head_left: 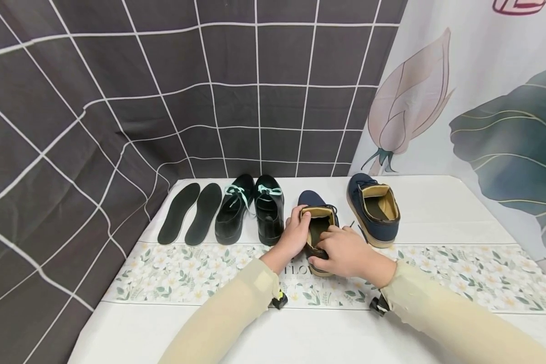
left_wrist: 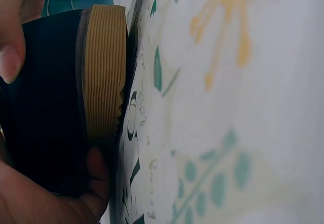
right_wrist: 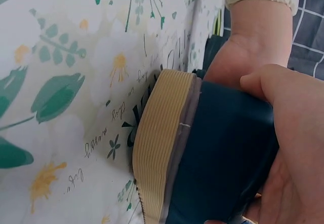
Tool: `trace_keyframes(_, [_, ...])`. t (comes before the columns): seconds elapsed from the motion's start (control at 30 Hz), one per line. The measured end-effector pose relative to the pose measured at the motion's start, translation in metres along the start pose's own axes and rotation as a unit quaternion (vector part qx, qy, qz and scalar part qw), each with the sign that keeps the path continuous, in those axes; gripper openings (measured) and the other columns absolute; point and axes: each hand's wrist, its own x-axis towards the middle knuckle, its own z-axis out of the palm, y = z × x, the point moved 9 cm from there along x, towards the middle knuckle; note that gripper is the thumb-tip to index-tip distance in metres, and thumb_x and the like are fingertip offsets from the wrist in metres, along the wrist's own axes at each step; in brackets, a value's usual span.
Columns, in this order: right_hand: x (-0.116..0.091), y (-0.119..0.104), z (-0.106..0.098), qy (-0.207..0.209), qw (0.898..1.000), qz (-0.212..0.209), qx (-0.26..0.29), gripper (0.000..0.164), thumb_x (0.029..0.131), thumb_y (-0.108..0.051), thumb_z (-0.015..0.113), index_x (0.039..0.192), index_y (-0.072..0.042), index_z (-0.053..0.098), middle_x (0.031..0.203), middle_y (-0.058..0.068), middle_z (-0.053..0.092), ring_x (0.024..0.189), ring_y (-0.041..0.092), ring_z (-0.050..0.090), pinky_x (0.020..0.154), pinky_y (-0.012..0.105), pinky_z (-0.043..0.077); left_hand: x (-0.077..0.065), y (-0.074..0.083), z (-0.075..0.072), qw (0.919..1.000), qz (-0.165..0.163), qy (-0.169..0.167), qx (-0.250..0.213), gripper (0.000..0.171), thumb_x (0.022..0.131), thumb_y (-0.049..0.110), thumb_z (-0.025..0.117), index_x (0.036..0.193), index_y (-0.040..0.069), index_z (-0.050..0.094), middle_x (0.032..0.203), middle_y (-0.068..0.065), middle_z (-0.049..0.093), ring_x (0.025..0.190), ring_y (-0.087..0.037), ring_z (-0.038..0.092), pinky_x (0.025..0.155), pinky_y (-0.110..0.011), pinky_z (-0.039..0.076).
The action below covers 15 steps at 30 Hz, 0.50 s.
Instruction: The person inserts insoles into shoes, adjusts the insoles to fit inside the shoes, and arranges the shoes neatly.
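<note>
A navy shoe (head_left: 310,198) with a tan ribbed sole (left_wrist: 105,67) sits on the table, toe pointing away, in front of me. My left hand (head_left: 294,233) grips its left side, the thumb up at the opening. At the heel (right_wrist: 223,153), my right hand (head_left: 351,254) pinches the collar: the thumb lies outside and the fingers reach over into the opening, where their tips are hidden. The matching navy shoe (head_left: 382,231) stands to the right, its dark inside showing.
Left of the hands stand two black shoes, one (head_left: 229,230) beside the other (head_left: 269,230), with mint laces. Two black insoles lie farther left, an outer one (head_left: 177,217) and an inner one (head_left: 205,217). A dark gridded cloth (head_left: 282,106) hangs behind the white table (head_left: 346,333).
</note>
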Motion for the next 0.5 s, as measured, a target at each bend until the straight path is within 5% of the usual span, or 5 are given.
trace_keyframes(0.13, [0.001,-0.002,0.0,0.023,1.0,-0.008,0.002,0.034,0.09,-0.05,0.062,0.083,-0.019,0.074,0.085,-0.006,0.064,0.079,0.018,0.054,0.063,0.039,0.043,0.001,-0.003,-0.001,0.9999,0.003,-0.009,-0.012,0.056,0.107,0.054,0.026,0.155,0.026,0.033,0.145,-0.019,0.042,0.119,-0.037,0.052,0.099,-0.051,0.046])
trace_keyframes(0.23, [0.0,-0.003,-0.001,0.039,0.999,-0.015,0.01,0.031,0.09,-0.047,0.064,0.086,-0.018,0.073,0.085,-0.004,0.064,0.079,0.019,0.054,0.063,0.039,0.044,0.001,-0.005,-0.002,0.9974,-0.008,-0.027,-0.066,0.058,0.107,0.054,0.02,0.157,0.027,0.033,0.141,-0.023,0.049,0.096,-0.032,0.061,0.072,-0.041,0.055])
trace_keyframes(0.33, [-0.001,-0.004,-0.002,0.05,0.998,-0.019,0.022,0.028,0.09,-0.043,0.066,0.089,-0.016,0.071,0.084,-0.003,0.063,0.077,0.02,0.053,0.065,0.039,0.046,-0.002,-0.01,-0.002,0.9895,-0.036,-0.04,-0.134,0.055,0.109,0.049,0.018,0.158,0.028,0.03,0.136,-0.024,0.054,0.071,-0.026,0.06,0.049,-0.033,0.05])
trace_keyframes(0.5, [-0.007,-0.01,-0.007,0.083,0.996,-0.027,0.002,0.03,0.088,-0.044,0.071,0.095,-0.015,0.072,0.089,-0.003,0.065,0.079,0.02,0.05,0.069,0.038,0.041,-0.009,-0.022,0.001,0.9784,-0.094,-0.048,-0.178,0.053,0.109,0.041,0.026,0.157,0.018,0.025,0.124,-0.018,0.056,0.075,-0.014,0.055,0.058,-0.027,0.052])
